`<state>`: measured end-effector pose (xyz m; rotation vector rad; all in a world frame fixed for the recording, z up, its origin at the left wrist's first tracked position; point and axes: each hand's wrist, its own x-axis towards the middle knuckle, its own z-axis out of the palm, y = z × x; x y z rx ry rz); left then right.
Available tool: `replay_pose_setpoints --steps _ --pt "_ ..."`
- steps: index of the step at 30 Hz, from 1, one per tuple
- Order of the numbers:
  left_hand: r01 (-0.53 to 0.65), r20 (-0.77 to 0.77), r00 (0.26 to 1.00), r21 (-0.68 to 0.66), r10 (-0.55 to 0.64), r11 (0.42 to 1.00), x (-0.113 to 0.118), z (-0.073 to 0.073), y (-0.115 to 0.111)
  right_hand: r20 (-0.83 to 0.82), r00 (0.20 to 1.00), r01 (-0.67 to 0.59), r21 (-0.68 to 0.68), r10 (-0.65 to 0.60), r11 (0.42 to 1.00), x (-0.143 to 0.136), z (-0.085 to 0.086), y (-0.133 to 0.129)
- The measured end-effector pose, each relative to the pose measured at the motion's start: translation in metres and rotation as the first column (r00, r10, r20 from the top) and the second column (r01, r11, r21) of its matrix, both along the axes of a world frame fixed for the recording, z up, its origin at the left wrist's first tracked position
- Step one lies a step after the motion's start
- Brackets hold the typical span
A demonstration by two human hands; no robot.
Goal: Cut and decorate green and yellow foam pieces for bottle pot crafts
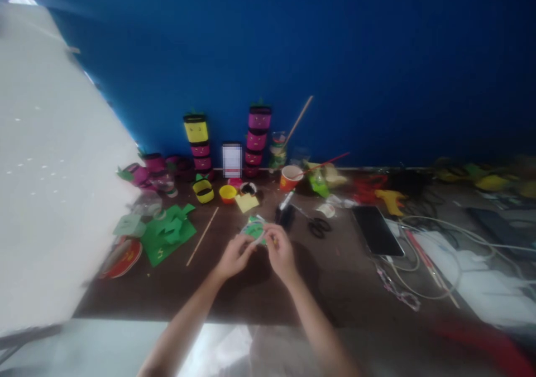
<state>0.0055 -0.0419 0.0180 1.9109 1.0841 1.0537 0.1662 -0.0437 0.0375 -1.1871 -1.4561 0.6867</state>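
Both of my hands meet over the middle of the brown table, holding a thin pale ring (257, 241) between them. My left hand (235, 256) pinches its left side, and my right hand (281, 252) has its fingertips closed at the right side. Small green paper pieces (254, 228) show through and behind the ring; blur hides whether they are attached to it. Just beyond lie a pale yellow paper square (247, 203) and a dark object with a white marker (287, 200). Scissors with black handles (319, 227) rest to the right of my right hand.
Green paper sheets (167, 234) and a wooden stick (202, 236) lie left. At the back stand stacked purple rolls (257, 139), a yellow-topped stack (196, 130), a phone (231, 161) and a red paper cup (288, 181). A tablet (377, 230) and cables (452, 226) lie right.
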Motion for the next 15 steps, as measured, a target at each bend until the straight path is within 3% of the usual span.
replay_pose_setpoints --steps 3,6,8,11,15 --pt "-0.103 -0.071 0.991 0.088 0.109 0.991 -0.004 -0.002 0.003 -0.067 0.992 0.102 -0.111 -0.11 0.989 0.009 0.002 0.004" --pt "-0.253 -0.193 0.931 0.274 0.311 0.928 -0.01 -0.008 0.008 -0.006 0.981 0.19 -0.129 -0.193 0.973 0.02 -0.005 0.014" --pt "-0.303 -0.28 0.868 0.357 0.41 0.884 -0.014 -0.012 0.013 0.095 0.983 0.168 -0.106 -0.158 0.98 0.026 -0.016 0.02" --pt "-0.326 -0.397 0.791 0.37 0.465 0.87 -0.017 -0.017 0.016 0.33 0.941 0.106 -0.073 -0.076 0.992 0.035 -0.034 0.025" --pt "-0.365 -0.405 0.76 0.382 0.509 0.849 -0.013 -0.014 0.017 0.465 0.883 0.114 -0.079 -0.065 0.99 0.055 -0.05 0.026"
